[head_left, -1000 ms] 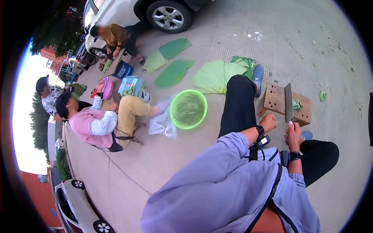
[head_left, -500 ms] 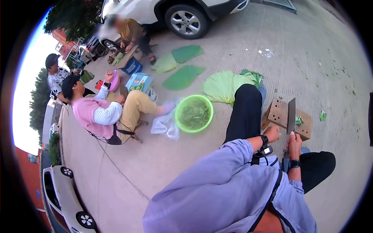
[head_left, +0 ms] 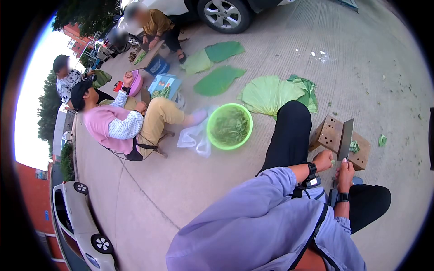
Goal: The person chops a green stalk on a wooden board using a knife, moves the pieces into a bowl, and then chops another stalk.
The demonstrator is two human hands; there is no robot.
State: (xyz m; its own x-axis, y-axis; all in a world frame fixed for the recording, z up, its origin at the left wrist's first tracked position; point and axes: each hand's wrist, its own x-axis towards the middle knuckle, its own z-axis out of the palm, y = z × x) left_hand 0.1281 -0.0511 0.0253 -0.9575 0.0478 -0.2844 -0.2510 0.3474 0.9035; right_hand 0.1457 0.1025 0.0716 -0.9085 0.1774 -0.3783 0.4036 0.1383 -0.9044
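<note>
My right hand is closed round the handle of a cleaver, whose broad blade stands upright across a low wooden bench with drilled holes. A small bunch of cut green leaves lies on the bench right beside the blade. My left hand is closed in a fist at the near edge of the bench, left of the cleaver handle. A bit of green leaf pokes out by its fingers; the rest is hidden in the fist.
Large green leaf sheets lie on the ground beyond my knee. A bright green basin holds shredded greens, with a white plastic bag beside it. A seated person and a crouching person work nearby; parked cars stand behind.
The view has shifted slightly, so the surroundings sit a little differently in the frame. Both hands keep their grips; the cleaver still stands across the bench beside the cut leaves.
</note>
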